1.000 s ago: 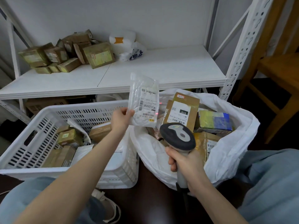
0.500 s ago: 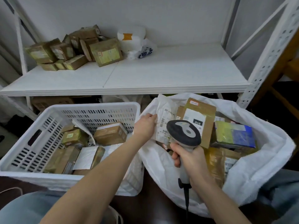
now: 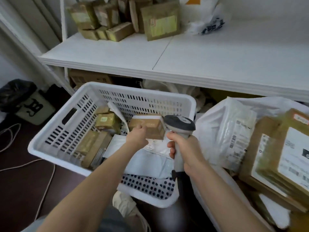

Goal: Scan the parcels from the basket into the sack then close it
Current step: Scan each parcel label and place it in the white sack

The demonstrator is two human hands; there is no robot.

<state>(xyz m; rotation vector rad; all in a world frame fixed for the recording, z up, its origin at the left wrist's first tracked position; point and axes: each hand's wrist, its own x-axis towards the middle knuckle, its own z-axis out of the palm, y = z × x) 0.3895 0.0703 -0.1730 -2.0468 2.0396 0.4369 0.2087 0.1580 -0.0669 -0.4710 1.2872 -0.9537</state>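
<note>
The white slotted basket [image 3: 50, 149] stands in the middle and holds several brown boxes and pale mailers. My left hand [image 3: 137, 136] reaches into it and grips the near left corner of a brown cardboard box [image 3: 151, 128] lying on top of the mailers. My right hand [image 3: 183, 149] grips the handle of the grey barcode scanner [image 3: 180, 123], held upright over the basket's right side. To the right, the white sack [image 3: 211, 119] stands open with a clear plastic parcel [image 3: 234, 136] and labelled brown boxes [image 3: 275, 153] inside.
A white shelf [image 3: 200, 54] runs across the back, with a pile of brown boxes [image 3: 120, 19] and white bags [image 3: 207, 19] on it. A black-lined bin [image 3: 20, 97] and loose cables [image 3: 10, 136] lie on the dark floor at left. A shoe [image 3: 125, 204] is below the basket.
My left hand dropped the clear plastic parcel into the sack, then moved left into the basket and took hold of a brown box. The view swung left and down.
</note>
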